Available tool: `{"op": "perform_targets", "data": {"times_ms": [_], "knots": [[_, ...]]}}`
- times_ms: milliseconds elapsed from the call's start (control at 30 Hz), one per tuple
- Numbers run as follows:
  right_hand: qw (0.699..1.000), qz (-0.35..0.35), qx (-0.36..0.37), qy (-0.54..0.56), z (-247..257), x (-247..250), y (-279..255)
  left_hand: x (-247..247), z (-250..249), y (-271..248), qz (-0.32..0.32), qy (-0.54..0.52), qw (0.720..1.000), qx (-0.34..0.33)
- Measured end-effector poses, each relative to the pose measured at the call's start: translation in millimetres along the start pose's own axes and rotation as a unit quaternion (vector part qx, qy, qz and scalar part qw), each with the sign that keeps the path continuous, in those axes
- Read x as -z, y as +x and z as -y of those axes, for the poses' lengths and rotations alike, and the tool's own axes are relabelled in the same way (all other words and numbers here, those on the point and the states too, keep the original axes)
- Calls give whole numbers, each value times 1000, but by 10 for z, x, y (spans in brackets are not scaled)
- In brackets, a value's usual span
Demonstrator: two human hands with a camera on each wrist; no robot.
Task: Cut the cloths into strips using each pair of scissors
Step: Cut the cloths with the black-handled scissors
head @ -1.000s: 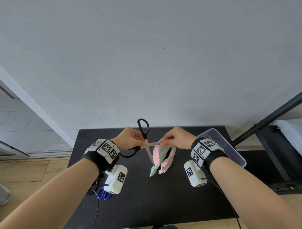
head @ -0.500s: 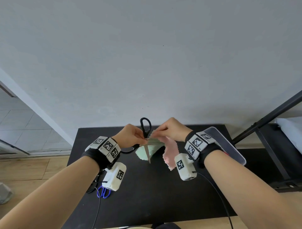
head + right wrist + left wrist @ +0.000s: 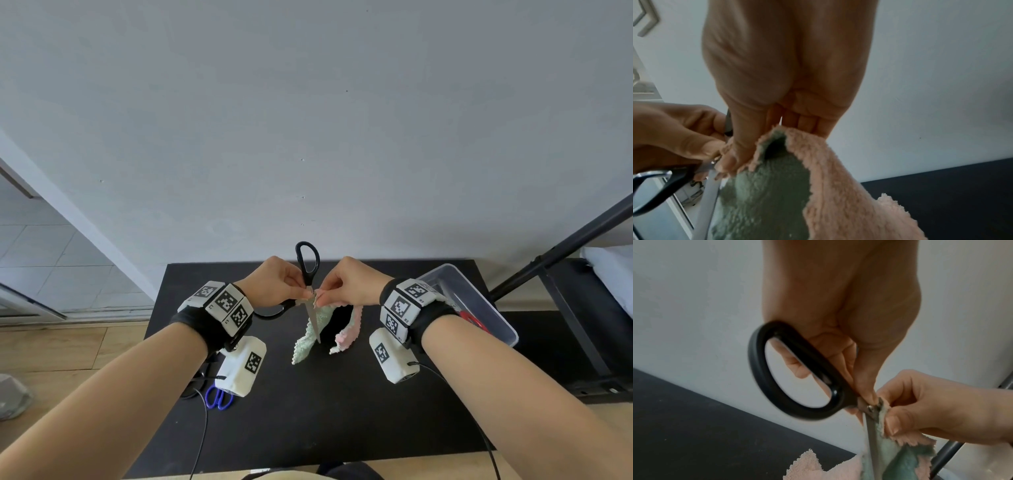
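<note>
Blk scissors (image 3: 308,274) upright; pink/green cloth (image 3: 318,329) hanging.

Head cam: high, looks fwd/down at black table (image 3: 308,428), both hands mid-frame, wall above. 2 wrist cams: v. close, look up along palms. All 3 views share black-handled scissors (image 3: 307,262) (image 3: 797,369) (image 3: 657,186) & cloth (image 3: 308,337) (image 3: 900,456) (image 3: 838,186).

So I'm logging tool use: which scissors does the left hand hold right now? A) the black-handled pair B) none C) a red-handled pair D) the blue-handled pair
A: the left hand grips the black-handled scissors at the cloth; the blue-handled scissors lie on the table.
</note>
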State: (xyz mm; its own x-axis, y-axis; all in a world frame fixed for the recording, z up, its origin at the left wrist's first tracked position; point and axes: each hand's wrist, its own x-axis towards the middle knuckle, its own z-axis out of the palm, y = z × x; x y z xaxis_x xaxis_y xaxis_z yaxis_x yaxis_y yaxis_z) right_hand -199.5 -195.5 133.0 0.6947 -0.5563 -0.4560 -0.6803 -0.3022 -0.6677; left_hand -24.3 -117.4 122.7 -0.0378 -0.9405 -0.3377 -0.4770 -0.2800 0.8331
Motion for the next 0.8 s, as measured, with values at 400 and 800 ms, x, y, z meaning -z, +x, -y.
{"op": "perform_targets", "data": {"times_ms": [400,800], "knots": [[1000,-19,9,13,-174,159,-82,30,-97,34,9,1,1000,-13],[992,-119,-25,45,-611,452,-204,275,19,6,-47,-2,999,28]]}}
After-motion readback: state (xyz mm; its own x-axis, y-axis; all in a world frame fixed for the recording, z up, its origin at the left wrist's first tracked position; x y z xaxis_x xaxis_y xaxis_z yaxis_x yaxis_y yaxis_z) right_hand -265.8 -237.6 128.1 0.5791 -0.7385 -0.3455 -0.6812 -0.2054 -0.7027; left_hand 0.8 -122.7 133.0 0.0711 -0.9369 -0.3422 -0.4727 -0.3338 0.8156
